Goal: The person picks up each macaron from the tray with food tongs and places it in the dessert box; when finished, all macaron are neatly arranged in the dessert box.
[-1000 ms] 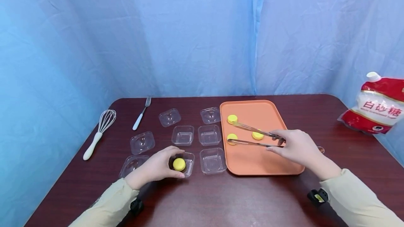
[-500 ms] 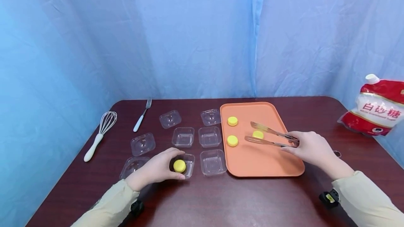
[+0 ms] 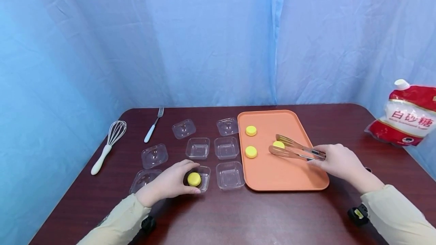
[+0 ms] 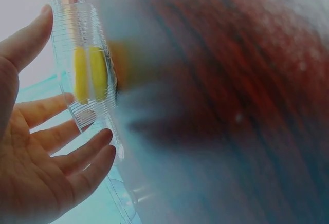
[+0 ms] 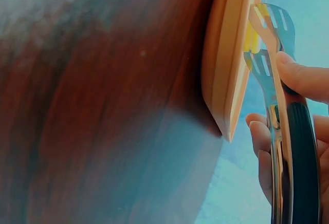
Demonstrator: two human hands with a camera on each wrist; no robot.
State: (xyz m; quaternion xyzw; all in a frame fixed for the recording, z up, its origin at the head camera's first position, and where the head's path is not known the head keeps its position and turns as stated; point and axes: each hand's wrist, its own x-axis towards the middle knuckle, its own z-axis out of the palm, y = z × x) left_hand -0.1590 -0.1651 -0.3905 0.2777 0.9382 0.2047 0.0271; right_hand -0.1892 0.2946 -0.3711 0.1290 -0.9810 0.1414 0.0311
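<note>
My left hand [image 3: 170, 180] holds a clear plastic box [image 3: 205, 177] between thumb and fingers. A yellow macaron [image 3: 194, 179] lies inside, and the left wrist view shows its two halves [image 4: 97, 74] side-on through the wall. My right hand [image 3: 340, 165] grips metal tongs [image 3: 287, 152] over an orange tray [image 3: 282, 179]. The tongs' spread arms straddle a yellow macaron [image 3: 278, 144] on the tray, one arm on either side. Two more macarons, a far one [image 3: 251, 130] and a nearer one [image 3: 251, 152], lie along the tray's left side.
Left of the tray stand clear boxes [image 3: 229, 175], with several domed lids [image 3: 154, 156] behind and beside them. A whisk [image 3: 108, 144] and a fork [image 3: 153, 126] lie at the left. A sugar bag [image 3: 405, 114] is at the far right.
My right hand has drawn the tongs rightward, away from the left macarons, to either side of the right-hand one. My left hand stays at its box.
</note>
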